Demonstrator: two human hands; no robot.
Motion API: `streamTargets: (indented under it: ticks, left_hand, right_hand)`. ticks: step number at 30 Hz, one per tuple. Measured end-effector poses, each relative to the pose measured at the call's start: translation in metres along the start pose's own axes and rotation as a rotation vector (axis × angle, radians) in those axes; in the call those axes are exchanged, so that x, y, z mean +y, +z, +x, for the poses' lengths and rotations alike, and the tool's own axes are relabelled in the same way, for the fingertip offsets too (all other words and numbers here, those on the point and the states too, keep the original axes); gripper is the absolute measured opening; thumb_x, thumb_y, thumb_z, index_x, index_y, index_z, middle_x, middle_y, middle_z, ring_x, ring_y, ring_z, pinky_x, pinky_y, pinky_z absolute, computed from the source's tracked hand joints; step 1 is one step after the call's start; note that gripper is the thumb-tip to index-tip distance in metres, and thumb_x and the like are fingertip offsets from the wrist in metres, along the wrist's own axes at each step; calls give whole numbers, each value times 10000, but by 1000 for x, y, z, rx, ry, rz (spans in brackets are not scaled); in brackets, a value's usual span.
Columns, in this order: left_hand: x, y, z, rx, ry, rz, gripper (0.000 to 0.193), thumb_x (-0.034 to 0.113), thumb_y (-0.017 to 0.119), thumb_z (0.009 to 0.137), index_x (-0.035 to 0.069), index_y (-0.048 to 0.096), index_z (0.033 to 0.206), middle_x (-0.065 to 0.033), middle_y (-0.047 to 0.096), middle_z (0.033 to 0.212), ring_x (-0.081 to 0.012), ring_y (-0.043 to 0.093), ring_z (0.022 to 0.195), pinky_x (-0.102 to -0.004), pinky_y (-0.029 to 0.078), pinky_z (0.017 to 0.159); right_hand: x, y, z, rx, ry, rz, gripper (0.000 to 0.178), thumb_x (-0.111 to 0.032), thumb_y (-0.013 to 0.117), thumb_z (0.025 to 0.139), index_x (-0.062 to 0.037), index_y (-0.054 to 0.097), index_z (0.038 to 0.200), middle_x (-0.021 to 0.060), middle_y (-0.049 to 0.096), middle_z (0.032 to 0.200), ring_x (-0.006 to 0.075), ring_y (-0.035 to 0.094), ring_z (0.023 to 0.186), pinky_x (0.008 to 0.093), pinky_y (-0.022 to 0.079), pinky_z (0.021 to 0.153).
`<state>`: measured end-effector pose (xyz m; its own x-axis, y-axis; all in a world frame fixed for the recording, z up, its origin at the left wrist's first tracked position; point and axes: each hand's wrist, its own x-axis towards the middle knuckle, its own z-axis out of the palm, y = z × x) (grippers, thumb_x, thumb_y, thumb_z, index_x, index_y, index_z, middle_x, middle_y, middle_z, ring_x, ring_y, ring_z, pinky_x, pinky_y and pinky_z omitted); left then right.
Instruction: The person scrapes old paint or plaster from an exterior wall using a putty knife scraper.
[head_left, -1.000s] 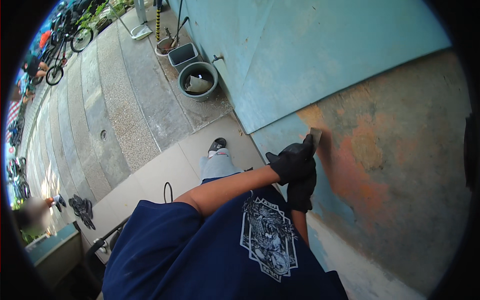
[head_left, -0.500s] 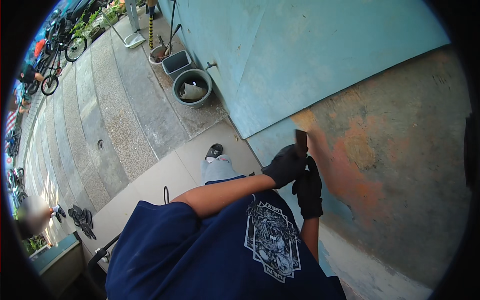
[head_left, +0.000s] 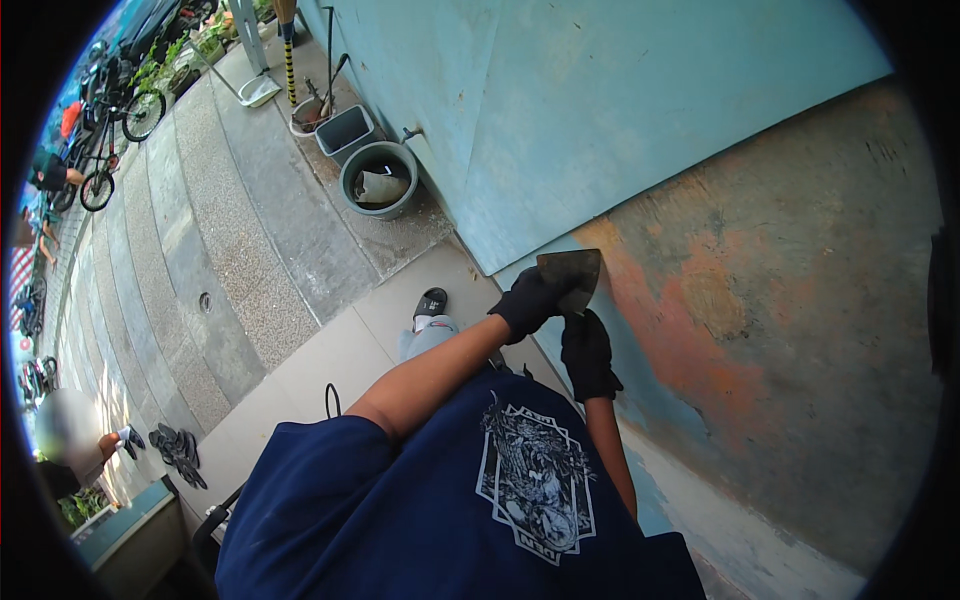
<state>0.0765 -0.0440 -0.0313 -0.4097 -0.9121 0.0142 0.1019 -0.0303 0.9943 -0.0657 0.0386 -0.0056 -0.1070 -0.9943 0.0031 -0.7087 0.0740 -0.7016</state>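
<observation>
Black gloves cover both my hands. My right hand is closed at the narrow lower end of a flat scraper, where the handle is hidden by the glove. The scraper's broad, dull metal blade points up and away from me. My left hand grips the blade from the left, its fingertips partly hidden behind the metal. Right beside the blade is a wall with bare grey plaster and worn orange and pink patches. Light-blue paint remains along its near left edge.
A large light-blue panel overlaps the wall above. Two grey containers, a round bucket and a square bin, stand by a tap. Shoes lie on the tiles. A person is at the far left, with bicycles beyond.
Both hands have drawn left, away from the wall, with the scraper. The blade has turned from nearly edge-on to showing its broad face.
</observation>
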Motion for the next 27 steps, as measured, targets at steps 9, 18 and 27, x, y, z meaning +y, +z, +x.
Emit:
streamTargets:
  ticks: [9,18,27]
  left_hand:
    - [24,-16,5,-29,-457,-167,403,299,643,938,2,602,1207,-115,673,1063,-181,683,906,-325,582,780]
    - [9,-43,23,-377,315,441,485,208,718,856,103,573,1306,-104,657,1196,-223,646,1080,-359,578,803]
    - [-8,-59,55,-555,285,353,702,15,768,717,122,509,1361,-148,585,1312,-358,582,1173,-386,486,1005]
  right_hand:
    - [-49,-22,5,-220,372,361,315,-316,536,999,-17,627,1042,130,653,941,228,648,900,365,502,687]
    - [-34,4,49,140,329,270,417,-373,453,1024,-4,637,1091,145,665,1015,221,639,946,357,497,820]
    - [-24,49,69,473,325,237,433,-378,457,1013,12,630,1087,186,664,1068,315,632,1018,402,473,890]
